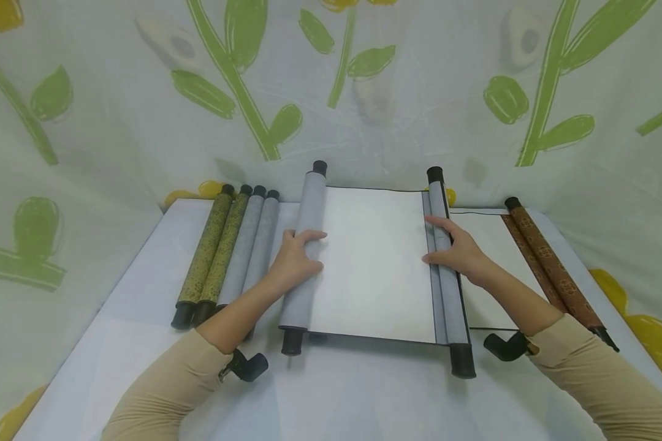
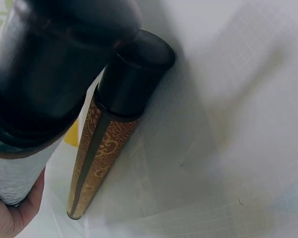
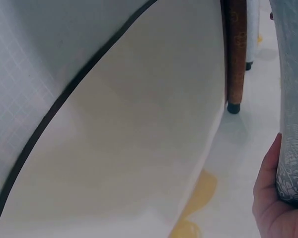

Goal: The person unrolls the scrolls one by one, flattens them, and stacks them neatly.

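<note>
A grey hanging scroll is partly unrolled, its blank white sheet (image 1: 372, 263) spread between two rolls with black end knobs. My left hand (image 1: 295, 260) grips the left roll (image 1: 298, 306), thumb and fingers around it. The right hand (image 1: 463, 251) holds the right roll (image 1: 455, 306) in the same way. Behind this scroll, a brown scroll lies partly unrolled on the table, with a cream sheet (image 3: 129, 124) and a patterned right roll (image 1: 554, 263). The grey scroll hides the brown scroll's other roll (image 2: 107, 144) in the head view, but the left wrist view shows it.
Left of my left hand, two rolled green-gold scrolls (image 1: 204, 245) lie beside two rolled grey ones (image 1: 248, 245). The white table (image 1: 364, 404) meets a curtain (image 1: 397, 147) printed with green leaves at its back. A black wrist camera (image 1: 248, 367) hangs under my left sleeve.
</note>
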Motion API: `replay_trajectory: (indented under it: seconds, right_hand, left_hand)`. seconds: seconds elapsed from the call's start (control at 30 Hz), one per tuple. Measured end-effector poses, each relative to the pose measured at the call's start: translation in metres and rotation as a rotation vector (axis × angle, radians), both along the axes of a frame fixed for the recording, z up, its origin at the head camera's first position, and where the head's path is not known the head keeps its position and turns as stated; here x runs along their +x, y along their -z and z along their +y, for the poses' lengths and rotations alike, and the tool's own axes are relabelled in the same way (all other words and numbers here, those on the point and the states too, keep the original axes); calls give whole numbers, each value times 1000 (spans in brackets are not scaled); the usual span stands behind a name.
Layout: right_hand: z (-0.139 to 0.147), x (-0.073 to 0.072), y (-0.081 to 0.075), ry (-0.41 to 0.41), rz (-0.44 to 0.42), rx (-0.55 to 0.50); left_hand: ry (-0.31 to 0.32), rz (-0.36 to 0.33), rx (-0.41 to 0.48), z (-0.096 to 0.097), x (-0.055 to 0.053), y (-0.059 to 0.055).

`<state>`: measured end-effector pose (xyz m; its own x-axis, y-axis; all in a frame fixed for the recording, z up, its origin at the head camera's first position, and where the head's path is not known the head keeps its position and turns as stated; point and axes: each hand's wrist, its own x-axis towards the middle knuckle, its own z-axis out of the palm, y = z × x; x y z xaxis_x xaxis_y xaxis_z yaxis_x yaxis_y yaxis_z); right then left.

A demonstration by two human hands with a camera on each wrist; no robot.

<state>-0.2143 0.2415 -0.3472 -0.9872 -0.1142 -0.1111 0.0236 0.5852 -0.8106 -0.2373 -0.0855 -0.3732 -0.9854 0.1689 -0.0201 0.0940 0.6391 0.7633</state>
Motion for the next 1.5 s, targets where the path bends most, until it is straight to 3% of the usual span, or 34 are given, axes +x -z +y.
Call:
replay_trajectory:
  seconds: [0.5,0.77,1.5]
  right_hand:
    - [17,-1,6,-59,-28,-17]
    - [22,1,4,-23,-28,14]
    - [30,5,0,-33,-7,21]
  left_hand:
    - [-4,-11,-24,-1,2,-6]
    - [-16,-32,13,-2,2,-3]
    - [7,83,-177,-3,0,-6]
